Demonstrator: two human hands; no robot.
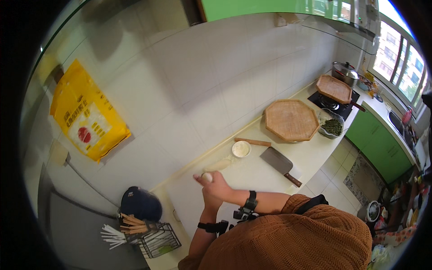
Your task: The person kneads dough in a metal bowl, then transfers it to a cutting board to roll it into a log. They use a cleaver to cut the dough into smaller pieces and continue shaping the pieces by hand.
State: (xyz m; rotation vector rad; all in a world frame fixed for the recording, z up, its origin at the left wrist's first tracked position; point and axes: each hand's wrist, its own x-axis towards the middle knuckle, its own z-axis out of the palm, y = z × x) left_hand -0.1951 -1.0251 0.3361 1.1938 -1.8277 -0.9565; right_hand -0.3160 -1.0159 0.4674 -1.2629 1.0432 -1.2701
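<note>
Over the white work surface, my two hands are pressed together around a small pale ball of dough. My right hand lies over the dough, fingers curled. My left hand is beneath and partly hidden by it, fingertips showing past the dough. Just beyond them, a long pale strip of dough lies on the surface with loose flour about it. A small white bowl of flour stands to its right, in front of a wooden rolling pin. A cleaver lies flat further right.
A large octagonal wooden tray sits on the counter, beside a clear container of chopped greens. Another tray rests at the stove, near a steel pot. A chopstick rack and dark blue canister stand at left.
</note>
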